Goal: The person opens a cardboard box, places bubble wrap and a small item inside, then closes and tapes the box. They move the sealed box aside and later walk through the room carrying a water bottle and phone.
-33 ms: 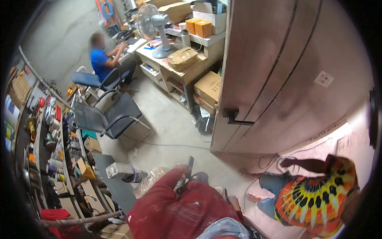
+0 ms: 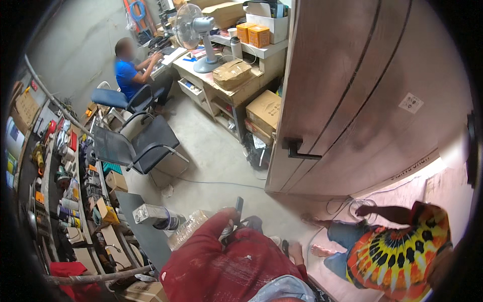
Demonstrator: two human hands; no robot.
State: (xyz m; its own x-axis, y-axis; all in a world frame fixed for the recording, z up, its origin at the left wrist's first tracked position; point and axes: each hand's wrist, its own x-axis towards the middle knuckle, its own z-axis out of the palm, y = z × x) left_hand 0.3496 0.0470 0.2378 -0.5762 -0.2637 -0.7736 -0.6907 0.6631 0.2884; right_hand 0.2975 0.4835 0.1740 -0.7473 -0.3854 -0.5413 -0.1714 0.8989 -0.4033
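Note:
From the lower edge comes my red-sleeved left arm, bent forward. At its end my left hand (image 2: 233,215) is closed around a slim dark rectangular object (image 2: 239,203), which sticks up past the fingers; its kind cannot be made out. Just left of this arm stand a clear-wrapped bundle (image 2: 188,229), a dark-labelled tin (image 2: 173,221) and a pale, stained rectangular can (image 2: 148,214), beside a grey panel (image 2: 138,221). My right hand does not show; the red shirt fills the lower middle.
A wooden door (image 2: 347,100) with a black handle (image 2: 302,151) rises at the right. Below it crouches a person in a tie-dye shirt (image 2: 397,246). A cable (image 2: 221,183) crosses the floor. Beyond are a black chair (image 2: 156,141), a seated person in blue (image 2: 128,78), and a desk fan (image 2: 204,45). Crowded shelves (image 2: 75,201) line the left.
The view has shifted very slightly. The crouching person's outstretched hand sits a little lower. My left hand keeps its hold on the dark object.

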